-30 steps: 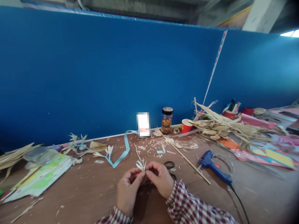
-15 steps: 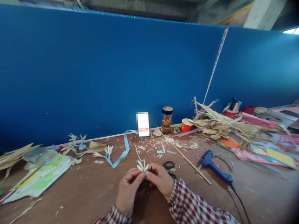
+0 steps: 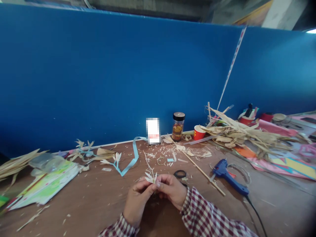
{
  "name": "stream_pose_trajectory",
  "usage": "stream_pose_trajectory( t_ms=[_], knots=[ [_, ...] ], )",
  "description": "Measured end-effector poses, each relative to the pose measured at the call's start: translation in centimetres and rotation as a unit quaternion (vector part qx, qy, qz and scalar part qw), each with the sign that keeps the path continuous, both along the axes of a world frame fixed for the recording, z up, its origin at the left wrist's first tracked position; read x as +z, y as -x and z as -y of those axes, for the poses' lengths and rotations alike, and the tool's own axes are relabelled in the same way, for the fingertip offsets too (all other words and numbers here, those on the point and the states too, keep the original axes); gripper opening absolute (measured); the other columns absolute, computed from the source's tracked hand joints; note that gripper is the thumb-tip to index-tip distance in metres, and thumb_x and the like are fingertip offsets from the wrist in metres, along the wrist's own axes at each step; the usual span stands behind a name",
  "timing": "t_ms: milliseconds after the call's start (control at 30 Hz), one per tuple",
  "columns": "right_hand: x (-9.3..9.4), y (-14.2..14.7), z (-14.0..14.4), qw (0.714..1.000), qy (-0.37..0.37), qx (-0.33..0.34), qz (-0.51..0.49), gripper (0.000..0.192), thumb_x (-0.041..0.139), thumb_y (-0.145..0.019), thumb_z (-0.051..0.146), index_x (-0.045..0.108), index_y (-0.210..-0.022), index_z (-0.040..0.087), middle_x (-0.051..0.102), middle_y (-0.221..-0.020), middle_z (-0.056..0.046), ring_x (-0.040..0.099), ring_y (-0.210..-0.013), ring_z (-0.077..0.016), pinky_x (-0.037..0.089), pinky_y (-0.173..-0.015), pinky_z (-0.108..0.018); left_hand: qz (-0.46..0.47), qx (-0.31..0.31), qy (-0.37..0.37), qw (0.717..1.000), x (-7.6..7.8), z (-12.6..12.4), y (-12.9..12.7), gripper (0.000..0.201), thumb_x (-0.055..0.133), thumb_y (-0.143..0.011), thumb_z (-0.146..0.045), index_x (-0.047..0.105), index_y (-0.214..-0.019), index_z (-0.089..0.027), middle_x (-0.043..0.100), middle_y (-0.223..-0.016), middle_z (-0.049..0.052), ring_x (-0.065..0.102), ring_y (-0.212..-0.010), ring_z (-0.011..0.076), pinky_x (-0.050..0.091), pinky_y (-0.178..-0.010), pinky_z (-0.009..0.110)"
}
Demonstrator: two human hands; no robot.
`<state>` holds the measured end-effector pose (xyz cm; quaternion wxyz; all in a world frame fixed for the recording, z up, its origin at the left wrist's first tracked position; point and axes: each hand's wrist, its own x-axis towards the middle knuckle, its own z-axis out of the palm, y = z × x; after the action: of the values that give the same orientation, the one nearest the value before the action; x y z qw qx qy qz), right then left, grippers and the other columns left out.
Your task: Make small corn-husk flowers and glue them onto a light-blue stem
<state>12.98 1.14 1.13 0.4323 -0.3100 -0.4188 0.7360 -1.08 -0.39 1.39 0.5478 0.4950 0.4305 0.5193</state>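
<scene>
in the head view, the left hand [image 3: 138, 199] and the right hand [image 3: 174, 191] meet low in the middle, above the brown wooden worktop [image 3: 98, 200], wrists in red-and-white checked sleeves [image 3: 209, 214]. between their fingertips stands a small white flower with thin pointed petals [image 3: 150, 178], petals pointing up and away from the person. the left grip is closed on its base between thumb and bent forefinger; the right grip pinches it from the other side, the thumbs close together. black looped handles [image 3: 174, 173] lie just beside the right hand, partly hidden by it. farther right, a blue glue gun with a black cord [image 3: 230, 177] lies near a thin straight pale stick [image 3: 201, 171]. beyond the hands, pale shavings [image 3: 150, 155] are scattered, and a light-blue ribbon [image 3: 135, 153] bends down to a white-petalled sprig [image 3: 117, 159]. near the blue partition [image 3: 123, 72] stand a clear jar with a black lid [image 3: 177, 128] and a red paper cup [image 3: 198, 133], with a heap of dry tan husks [image 3: 234, 133] right of the cup.
</scene>
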Motion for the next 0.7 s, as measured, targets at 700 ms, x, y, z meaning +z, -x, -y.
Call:
stream_pose_trajectory(
  t_ms=[700],
  knots=[
    [-0.29, -0.12, -0.16, 1.000, 0.019, 0.010, 0.018, 0.027, 0.072, -0.060, 0.034, 0.059, -0.067, 0.012, 0.050, -0.060, 0.003, 0.044, -0.053, -0.0053, 0.037, -0.050, -0.018, -0.082, 0.050, -0.037, 0.995, 0.34, 0.11, -0.24, 0.014, 0.065, -0.064, -0.029, 0.067, -0.059, -0.017, 0.058, -0.070, 0.003, 0.054, -0.069, 0.0157, 0.043, -0.065, 0.025]
  ],
)
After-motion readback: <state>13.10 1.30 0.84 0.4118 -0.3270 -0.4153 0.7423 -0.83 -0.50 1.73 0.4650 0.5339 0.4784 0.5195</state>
